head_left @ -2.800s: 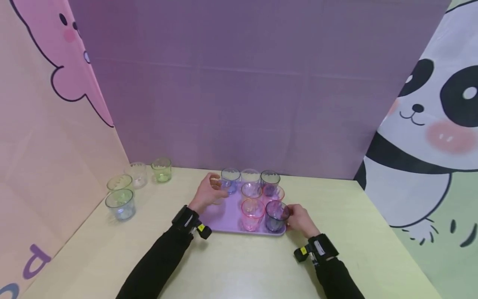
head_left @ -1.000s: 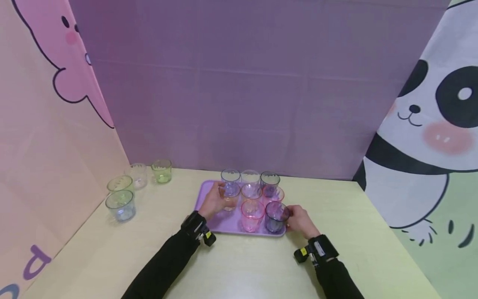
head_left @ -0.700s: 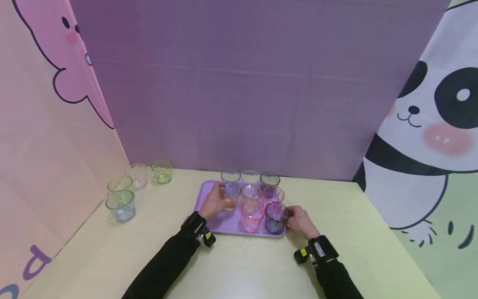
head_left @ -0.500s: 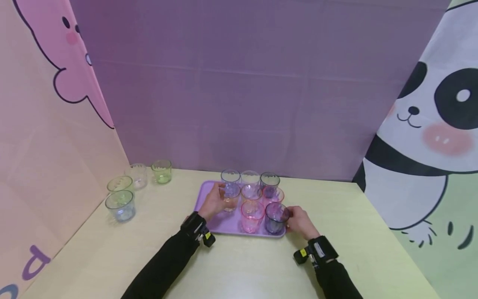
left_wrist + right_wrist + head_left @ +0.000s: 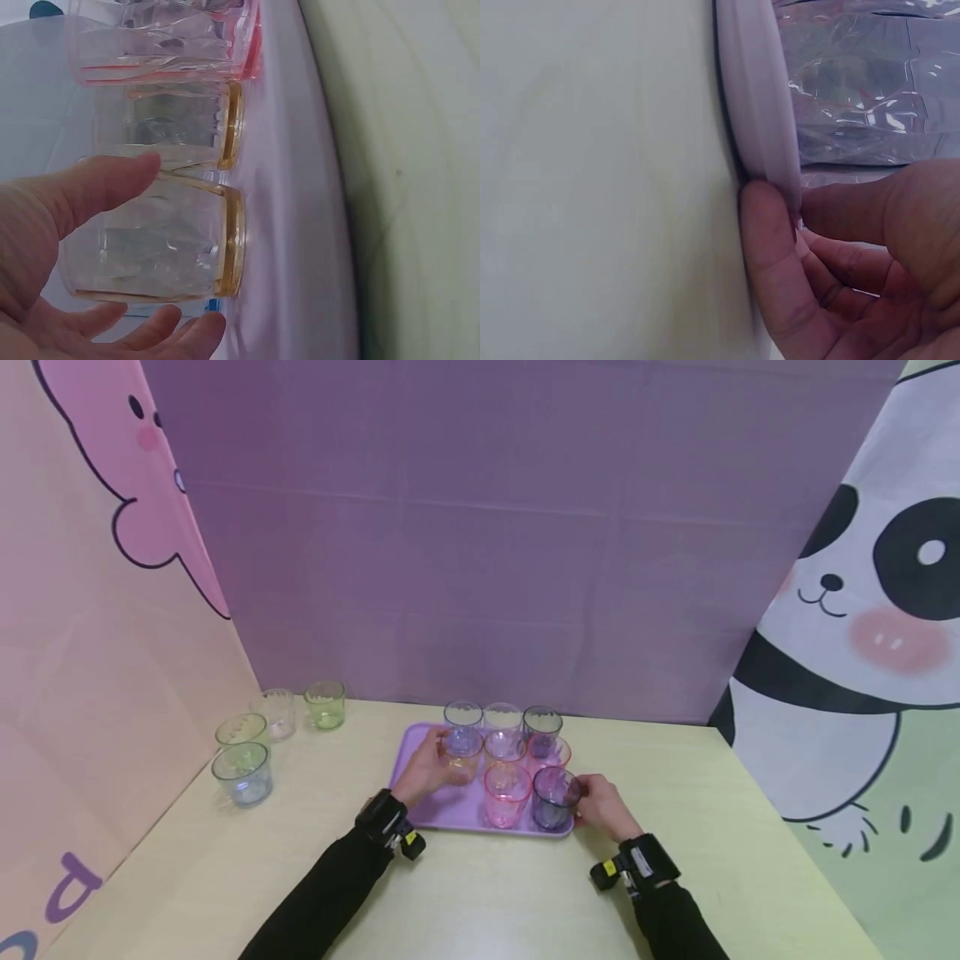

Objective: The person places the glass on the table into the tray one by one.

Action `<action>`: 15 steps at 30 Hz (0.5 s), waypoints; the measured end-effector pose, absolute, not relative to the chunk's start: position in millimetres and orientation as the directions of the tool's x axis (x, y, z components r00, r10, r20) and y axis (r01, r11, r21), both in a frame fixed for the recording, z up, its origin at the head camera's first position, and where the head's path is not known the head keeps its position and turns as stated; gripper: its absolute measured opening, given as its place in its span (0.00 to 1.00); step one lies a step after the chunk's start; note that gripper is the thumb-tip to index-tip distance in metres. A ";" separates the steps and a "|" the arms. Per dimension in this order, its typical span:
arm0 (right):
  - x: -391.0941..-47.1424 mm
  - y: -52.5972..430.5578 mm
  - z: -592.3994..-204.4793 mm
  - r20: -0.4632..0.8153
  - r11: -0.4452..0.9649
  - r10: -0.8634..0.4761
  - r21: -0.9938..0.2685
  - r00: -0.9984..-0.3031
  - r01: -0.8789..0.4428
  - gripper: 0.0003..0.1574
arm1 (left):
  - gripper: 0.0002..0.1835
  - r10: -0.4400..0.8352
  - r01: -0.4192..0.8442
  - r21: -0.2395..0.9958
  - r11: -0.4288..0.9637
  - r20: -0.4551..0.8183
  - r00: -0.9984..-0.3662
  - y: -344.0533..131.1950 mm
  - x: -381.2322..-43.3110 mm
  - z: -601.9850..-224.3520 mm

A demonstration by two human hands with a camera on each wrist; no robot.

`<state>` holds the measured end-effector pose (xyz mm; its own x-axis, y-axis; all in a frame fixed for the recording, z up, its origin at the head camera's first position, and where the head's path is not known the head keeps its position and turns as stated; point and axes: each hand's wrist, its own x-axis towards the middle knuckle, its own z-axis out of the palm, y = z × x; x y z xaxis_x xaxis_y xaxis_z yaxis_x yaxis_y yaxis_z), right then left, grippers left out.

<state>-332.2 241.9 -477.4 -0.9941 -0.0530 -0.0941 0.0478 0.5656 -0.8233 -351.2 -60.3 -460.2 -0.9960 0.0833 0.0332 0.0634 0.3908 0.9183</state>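
The amber cup (image 5: 154,240) stood left of the tray's (image 5: 450,815) middle, left grip (image 5: 427,771) spread loosely round it, right grip (image 5: 607,807) pinching the tray's rim. Probably light, stiff and slick, it suited a sidewall hold.

The lilac tray (image 5: 450,816) is rectangular, with rounded corners and a low raised rim, and lies on the worktop (image 5: 480,902), carrying eight see-through cups (image 5: 507,797) in three rows. The amber-based cup (image 5: 165,244) stands upright at the left of the middle row, clear-walled and faceted, just beside its amber-based neighbour (image 5: 234,124).
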 end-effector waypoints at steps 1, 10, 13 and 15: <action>-332.3 242.0 -477.5 -0.096 0.566 -0.053 -0.823 -0.994 0.049 0.17 | 0.52 0.084 0.067 0.916 0.396 0.036 -0.996 -61.1 -350.5 -460.3; -331.7 241.6 -476.4 -0.110 0.560 -0.049 -0.826 -0.993 0.063 0.17 | 0.50 0.096 0.143 0.866 0.479 0.110 -0.989 -78.3 -343.9 -459.6; -331.9 241.1 -476.0 -0.112 0.559 -0.047 -0.827 -0.993 0.067 0.17 | 0.49 0.097 0.147 0.843 0.518 0.113 -0.989 -88.0 -339.5 -457.9; -331.9 241.1 -475.6 -0.110 0.561 -0.048 -0.825 -0.993 0.064 0.17 | 0.48 0.093 0.139 0.835 0.533 0.106 -0.990 -95.7 -336.9 -456.3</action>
